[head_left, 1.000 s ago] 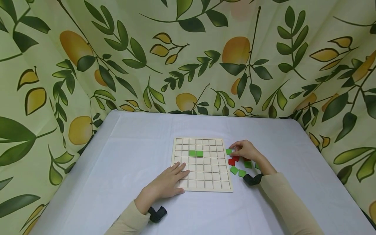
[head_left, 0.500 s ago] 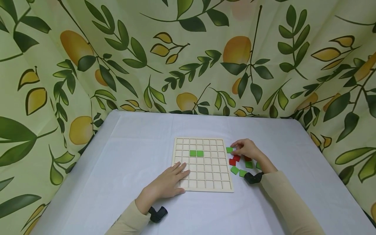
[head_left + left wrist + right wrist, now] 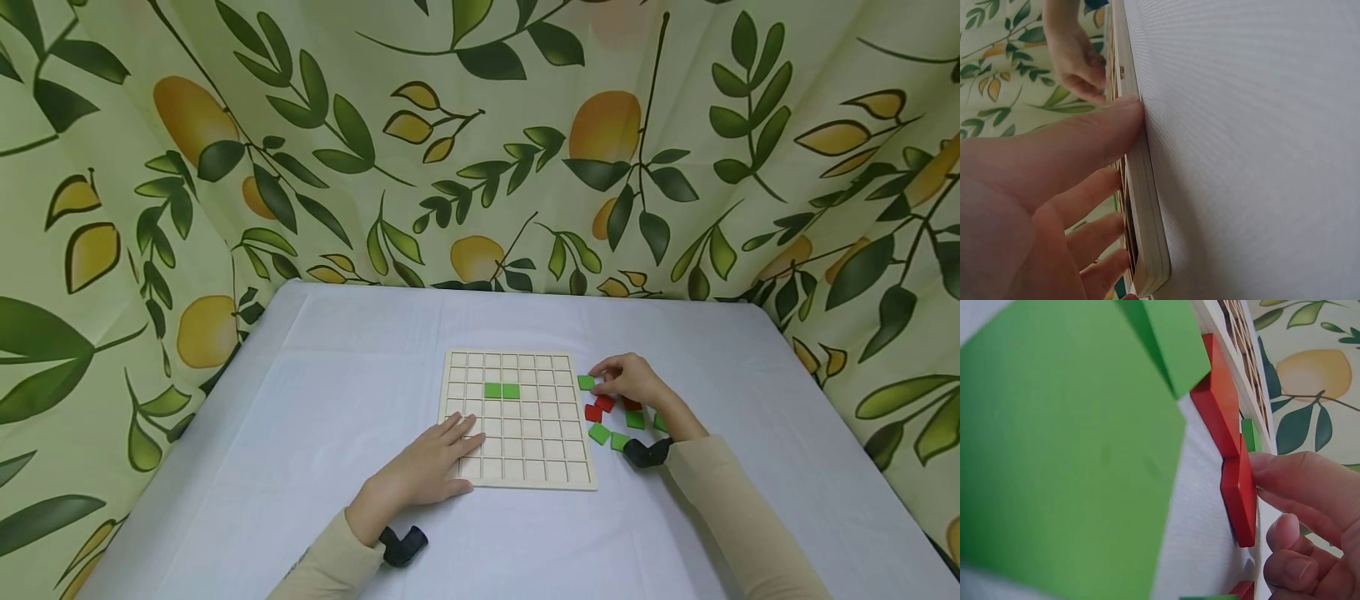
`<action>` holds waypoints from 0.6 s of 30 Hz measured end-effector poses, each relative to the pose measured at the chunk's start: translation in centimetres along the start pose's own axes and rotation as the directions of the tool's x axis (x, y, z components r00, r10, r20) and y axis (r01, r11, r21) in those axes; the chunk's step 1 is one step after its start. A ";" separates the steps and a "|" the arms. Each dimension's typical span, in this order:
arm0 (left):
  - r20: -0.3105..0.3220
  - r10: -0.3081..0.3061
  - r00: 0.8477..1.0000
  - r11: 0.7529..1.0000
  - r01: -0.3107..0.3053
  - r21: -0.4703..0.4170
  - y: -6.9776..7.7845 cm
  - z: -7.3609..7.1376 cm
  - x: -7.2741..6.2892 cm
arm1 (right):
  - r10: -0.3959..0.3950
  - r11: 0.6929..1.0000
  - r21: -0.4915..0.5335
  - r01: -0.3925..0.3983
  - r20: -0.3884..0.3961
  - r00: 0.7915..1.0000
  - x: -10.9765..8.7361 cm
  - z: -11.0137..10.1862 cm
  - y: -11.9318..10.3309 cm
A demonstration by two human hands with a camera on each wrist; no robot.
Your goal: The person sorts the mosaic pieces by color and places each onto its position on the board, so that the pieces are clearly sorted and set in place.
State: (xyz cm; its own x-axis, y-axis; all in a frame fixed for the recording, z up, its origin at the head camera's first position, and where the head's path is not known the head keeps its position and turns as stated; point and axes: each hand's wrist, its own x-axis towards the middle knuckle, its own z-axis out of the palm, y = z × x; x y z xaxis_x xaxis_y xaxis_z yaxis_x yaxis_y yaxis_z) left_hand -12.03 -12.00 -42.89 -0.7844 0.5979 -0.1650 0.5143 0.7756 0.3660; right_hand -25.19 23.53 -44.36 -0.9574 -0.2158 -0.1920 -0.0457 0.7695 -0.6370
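Observation:
A pale wooden grid board [image 3: 528,429] lies on the table, with two green square tiles [image 3: 502,390] side by side in one of its upper rows. My left hand [image 3: 420,462] rests spread on its lower left corner; in the left wrist view the thumb [image 3: 1110,128] touches the board's edge [image 3: 1147,237]. Right of the board, my right hand [image 3: 630,379] pinches a green tile [image 3: 586,382] at its right side with thumb and index finger, the tile close to the board's edge. In the right wrist view a red tile [image 3: 1239,500] partly hides the contact; the other fingers are curled.
Below the right hand lie loose red tiles [image 3: 593,413] and several green tiles [image 3: 599,433], some partly under the wrist. A white cloth [image 3: 337,375] covers the table. A leaf-and-fruit patterned curtain [image 3: 480,167] hangs behind and at both sides.
The green tile at my right fingertips has shifted slightly away from me along the board's edge, together with the right hand. The left hand has stayed in place.

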 end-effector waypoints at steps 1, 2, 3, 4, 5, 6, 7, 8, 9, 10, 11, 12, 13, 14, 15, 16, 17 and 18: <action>-0.001 0.001 1.000 1.000 -0.001 0.002 0.0 0.0 0.0 | -0.002 1.000 -0.002 0.002 -0.001 1.000 0.0 0.0 0.0; -0.002 0.001 1.000 1.000 -0.001 0.005 0.0 0.0 0.0 | -0.003 1.000 -0.002 0.003 -0.002 1.000 0.0 0.0 0.0; -0.002 0.002 1.000 1.000 -0.002 0.005 0.0 0.0 0.0 | -0.003 1.000 -0.003 0.003 -0.003 1.000 0.0 0.0 0.0; -0.003 0.004 1.000 1.000 -0.004 0.005 -0.1 0.1 0.0 | -0.001 1.000 -0.003 0.001 -0.003 1.000 0.0 0.0 0.0; -0.004 0.004 1.000 1.000 -0.004 0.005 -0.1 0.1 0.0 | 0.002 1.000 -0.004 -0.002 -0.005 1.000 0.0 0.0 -0.1; -0.005 0.004 1.000 1.000 -0.004 0.005 -0.1 0.2 0.1 | 0.005 1.000 -0.006 -0.005 -0.007 1.000 0.0 0.0 -0.1; -0.006 0.003 1.000 1.000 -0.003 0.006 -0.2 0.2 0.1 | 0.011 1.000 -0.008 -0.011 -0.009 1.000 -0.1 0.0 -0.1; -0.007 0.002 1.000 1.000 -0.002 0.006 -0.2 0.3 0.1 | 0.014 1.000 -0.008 -0.014 -0.010 1.000 -0.1 0.1 -0.1; -0.007 0.003 1.000 1.000 -0.003 0.004 -0.2 0.3 0.2 | 0.017 1.000 -0.007 -0.017 -0.012 1.000 -0.1 0.1 0.0; -0.009 0.003 1.000 1.000 -0.002 0.004 -0.2 0.3 0.2 | 0.020 1.000 -0.005 -0.020 -0.013 1.000 -0.1 0.1 0.0; -0.009 0.001 1.000 1.000 -0.001 0.004 -0.2 0.3 0.2 | 0.021 1.000 -0.004 -0.021 -0.016 1.000 -0.1 0.1 0.0; -0.008 0.000 1.000 1.000 0.000 0.003 -0.2 0.3 0.2 | 0.022 1.000 -0.002 -0.022 -0.017 1.000 -0.1 0.1 0.1; -0.007 0.000 1.000 1.000 0.000 0.001 -0.2 0.3 0.2 | 0.021 1.000 0.004 -0.021 -0.017 1.000 -0.1 0.0 0.1; -0.006 -0.001 1.000 1.000 0.001 0.002 -0.1 0.3 0.2 | 0.018 1.000 0.008 -0.018 -0.019 1.000 -0.2 0.0 0.1; -0.005 -0.002 1.000 1.000 0.002 0.002 -0.1 0.3 0.2 | 0.017 1.000 0.013 -0.017 -0.021 1.000 -0.2 0.0 0.1; -0.003 -0.003 1.000 1.000 0.003 0.003 -0.1 0.3 0.2 | 0.016 1.000 0.018 -0.016 -0.022 1.000 -0.3 0.0 0.1; -0.004 -0.003 1.000 1.000 0.003 0.001 -0.1 0.3 0.2 | 0.014 1.000 0.022 -0.014 -0.025 1.000 -0.3 0.0 0.0; -0.004 -0.003 1.000 1.000 0.003 0.001 -0.1 0.3 0.2 | 0.012 1.000 0.025 -0.011 -0.026 1.000 -0.4 0.0 0.0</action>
State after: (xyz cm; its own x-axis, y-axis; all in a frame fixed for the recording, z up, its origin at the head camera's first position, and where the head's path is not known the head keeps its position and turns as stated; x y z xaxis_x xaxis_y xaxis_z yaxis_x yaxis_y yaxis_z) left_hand -12.18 -11.90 -43.23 -0.7872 0.5950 -0.1623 0.5125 0.7775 0.3644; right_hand -24.82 23.62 -44.25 -0.9650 -0.1910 -0.1796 -0.0281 0.7564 -0.6535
